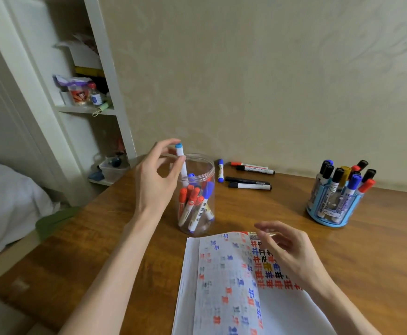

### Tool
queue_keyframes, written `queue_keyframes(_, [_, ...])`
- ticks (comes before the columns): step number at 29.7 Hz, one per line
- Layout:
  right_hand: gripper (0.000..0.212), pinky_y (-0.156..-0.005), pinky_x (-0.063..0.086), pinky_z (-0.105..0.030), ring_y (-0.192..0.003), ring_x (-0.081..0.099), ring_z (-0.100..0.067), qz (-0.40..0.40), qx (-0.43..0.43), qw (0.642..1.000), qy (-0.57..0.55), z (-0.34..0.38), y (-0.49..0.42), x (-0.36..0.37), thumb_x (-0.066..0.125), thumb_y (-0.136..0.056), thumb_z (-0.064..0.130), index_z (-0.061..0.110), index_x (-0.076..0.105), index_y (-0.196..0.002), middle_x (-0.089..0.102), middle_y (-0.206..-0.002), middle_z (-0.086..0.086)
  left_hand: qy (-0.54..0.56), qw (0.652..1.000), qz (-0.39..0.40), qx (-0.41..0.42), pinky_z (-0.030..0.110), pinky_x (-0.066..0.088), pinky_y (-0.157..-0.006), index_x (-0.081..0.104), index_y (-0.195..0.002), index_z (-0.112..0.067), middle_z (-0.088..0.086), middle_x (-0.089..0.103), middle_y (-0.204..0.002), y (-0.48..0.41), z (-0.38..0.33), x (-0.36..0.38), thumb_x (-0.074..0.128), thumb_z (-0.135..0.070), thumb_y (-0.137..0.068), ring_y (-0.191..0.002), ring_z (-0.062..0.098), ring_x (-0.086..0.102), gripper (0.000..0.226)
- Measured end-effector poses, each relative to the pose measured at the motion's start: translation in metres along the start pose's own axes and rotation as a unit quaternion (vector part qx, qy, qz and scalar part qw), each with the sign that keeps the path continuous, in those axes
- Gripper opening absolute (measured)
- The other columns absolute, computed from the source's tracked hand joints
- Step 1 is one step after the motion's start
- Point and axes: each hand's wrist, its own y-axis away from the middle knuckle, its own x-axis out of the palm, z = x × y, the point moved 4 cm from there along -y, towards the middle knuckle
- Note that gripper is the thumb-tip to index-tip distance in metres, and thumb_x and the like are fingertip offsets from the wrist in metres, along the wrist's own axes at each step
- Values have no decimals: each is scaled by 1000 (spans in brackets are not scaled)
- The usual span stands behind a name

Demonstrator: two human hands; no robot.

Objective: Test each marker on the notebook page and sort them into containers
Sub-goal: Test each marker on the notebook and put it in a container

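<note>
Left hand's (154, 182) grip pinches a blue-capped white marker (180, 154) upright in the clear plastic jar's (206, 161) mouth; best lowered straight, then released. Right hand (289, 250) hovers loose-fingered over the marked notebook page (222, 274).

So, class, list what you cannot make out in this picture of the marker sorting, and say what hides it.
Head view:
- Lower end of the blue marker: behind the left hand and the jar wall.
- Whether the right hand holds anything: motion blur.
- Near edge of the notebook: cut off by the frame's bottom.
- Print on markers in the holder: too small.
</note>
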Motion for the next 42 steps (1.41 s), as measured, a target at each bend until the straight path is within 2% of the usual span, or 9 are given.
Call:
queue_keyframes(5, [20,-80,66,-40,-91,77,-9,1,-2,1000,-9,10,4,1,68,-95,36,33,75,-114,76,-110,12,71,988,-127,56,26,55,-95,59,-130,0,3,66,-127,4,-28,-31,68,-6,-98,-116,12,66,34])
queue_keyframes(10, [21,-81,65,-33,-92,76,-7,45,-47,998,-18,49,2,27,72,-94,38,32,76,-113,77,-105,18,92,976,-187,62,35,57,-95,55,-129,-7,7,65,-124,16,-54,-82,70,-8,-98,-117,21,66,35])
queue_keyframes(16, [16,-82,62,-29,-88,76,-10,105,-124,985,-53,105,0,97,72,-99,24,23,77,-113,78,-104,13,32,991,-126,-14,31,57,-96,55,-131,-11,1,65,-129,82,-45,-155,71,-10,-97,-120,22,66,38])
queue_keyframes(19, [17,-81,62,-30,-88,75,-10,154,-154,974,-55,125,10,137,73,-99,19,18,77,-115,78,-105,10,19,993,-92,-77,31,55,-97,56,-129,-24,0,67,-125,145,-33,-191,72,-4,-93,-117,24,67,43])
queue_keyframes(25, [18,-79,64,-30,-93,74,-9,297,-228,926,-42,157,44,211,70,-100,23,20,74,-118,76,-112,11,-47,980,-116,-158,17,50,-92,62,-120,-23,-15,70,-116,258,-23,-246,76,0,-85,-107,14,69,44])
queue_keyframes(28, [23,-82,65,-36,-99,74,-12,331,-242,911,-51,165,55,230,69,-101,24,18,72,-122,74,-118,9,-52,970,-106,-211,22,53,-93,63,-122,-21,-12,71,-115,299,-15,-263,83,-9,-83,-106,16,69,45])
queue_keyframes(31, [23,-83,65,-43,-99,75,-14,335,-244,908,-55,165,59,235,68,-101,26,19,71,-123,75,-120,8,-23,970,-70,-232,47,54,-96,64,-123,-17,1,71,-109,325,-8,-267,74,-24,-87,-105,28,68,38])
queue_keyframes(34, [20,-83,64,-44,-94,76,-14,314,-228,920,-51,159,55,229,70,-100,24,20,73,-120,77,-114,7,11,969,-62,-240,58,51,-95,67,-118,-13,8,71,-106,328,-4,-265,59,-29,-94,-103,33,68,31])
queue_keyframes(42, [16,-76,63,-29,-85,76,-11,223,-189,955,-42,132,39,169,72,-99,19,19,76,-115,78,-106,8,54,973,4,-226,42,56,-82,72,-107,-8,6,73,-92,266,-1,-193,57,-11,-96,-88,29,70,18])
